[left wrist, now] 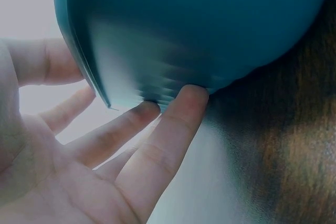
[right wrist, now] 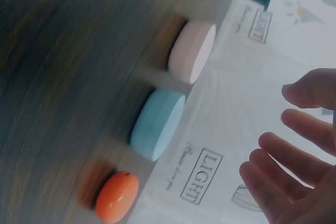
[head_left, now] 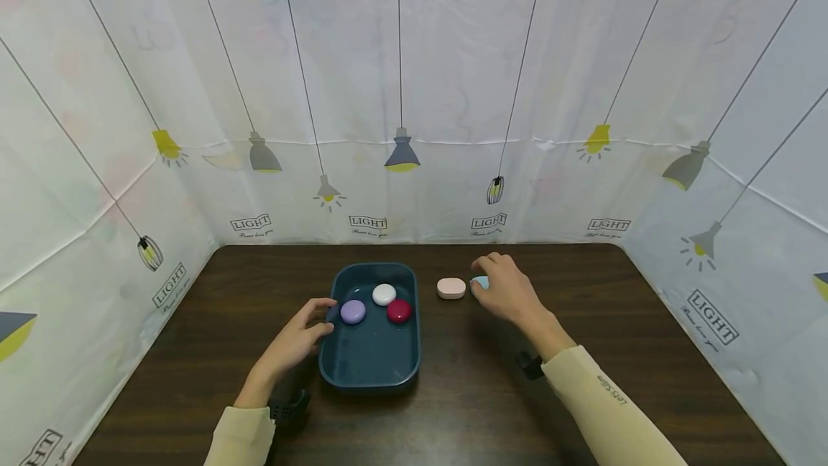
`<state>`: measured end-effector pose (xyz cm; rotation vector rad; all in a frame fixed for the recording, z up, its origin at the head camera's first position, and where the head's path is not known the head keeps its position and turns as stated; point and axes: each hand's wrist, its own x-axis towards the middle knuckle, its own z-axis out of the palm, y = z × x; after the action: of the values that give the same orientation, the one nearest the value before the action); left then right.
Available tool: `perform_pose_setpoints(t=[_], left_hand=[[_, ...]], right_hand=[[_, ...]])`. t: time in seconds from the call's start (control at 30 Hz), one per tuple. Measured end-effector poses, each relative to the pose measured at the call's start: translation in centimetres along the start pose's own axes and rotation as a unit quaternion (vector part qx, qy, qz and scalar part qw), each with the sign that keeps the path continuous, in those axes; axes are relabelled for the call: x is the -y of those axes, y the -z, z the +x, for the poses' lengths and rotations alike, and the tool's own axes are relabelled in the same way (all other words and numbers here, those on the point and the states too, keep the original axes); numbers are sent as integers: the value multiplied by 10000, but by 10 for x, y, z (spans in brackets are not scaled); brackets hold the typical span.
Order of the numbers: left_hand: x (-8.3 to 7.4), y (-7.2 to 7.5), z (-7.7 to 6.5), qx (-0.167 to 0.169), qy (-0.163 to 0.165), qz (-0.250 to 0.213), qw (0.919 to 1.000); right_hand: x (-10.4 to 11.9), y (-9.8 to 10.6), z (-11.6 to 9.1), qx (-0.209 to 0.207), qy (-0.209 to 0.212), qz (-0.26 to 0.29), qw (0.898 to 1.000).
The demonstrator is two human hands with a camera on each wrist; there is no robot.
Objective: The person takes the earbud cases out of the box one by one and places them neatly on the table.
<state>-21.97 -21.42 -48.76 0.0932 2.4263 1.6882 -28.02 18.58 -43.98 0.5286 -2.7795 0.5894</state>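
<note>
A dark teal tray point(head_left: 370, 372) sits on the table, with a lavender rounded piece point(head_left: 353, 312), a white one point(head_left: 384, 295) and a dark red one point(head_left: 399, 311) inside. My left hand point(head_left: 302, 333) holds the tray's left side. Its thumb reaches over the rim, and its fingers point(left wrist: 178, 124) press the outer wall. Above a light blue oblong piece point(right wrist: 158, 124) hovers my right hand point(head_left: 507, 290), fingers loosely spread and holding nothing. A pale pink oblong piece point(head_left: 451, 288) lies left of the blue one. The right wrist view also shows a glossy orange oval piece point(right wrist: 117, 198).
The dark wooden table point(head_left: 453, 423) meets a white curtain point(head_left: 440, 78) printed with lamps at its back and sides. In the right wrist view, the pink, blue and orange pieces form a row, with the tray beyond the pink end.
</note>
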Motion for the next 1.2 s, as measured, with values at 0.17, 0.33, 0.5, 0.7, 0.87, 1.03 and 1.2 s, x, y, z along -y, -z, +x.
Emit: perform_pose_setpoints(t=[0.17,0.33,0.5,0.7,0.87,1.03,1.2], left_hand=[[1,0,0,23,-14,-20,10000],[0,1,0,24,-43,-13,10000],[1,2,-1,13,-43,10,10000],[0,0,-1,1,-16,26,10000],[-1,-1,-1,-10,-28,11,10000],[-3,-1,-1,1,-42,-2,10000],[-5,-1,-3,-1,-84,-11,10000]], right_hand=[[13,-2,-3,-232,347,47,9991],[29,-7,-3,-402,654,82,9970],[42,-12,-5,-550,908,145,9942],[51,-18,-11,-602,1158,230,9912],[60,-20,-13,-633,1455,278,9869],[71,-22,-13,-622,1750,48,9826],[85,-26,-11,-416,2007,-219,9785]])
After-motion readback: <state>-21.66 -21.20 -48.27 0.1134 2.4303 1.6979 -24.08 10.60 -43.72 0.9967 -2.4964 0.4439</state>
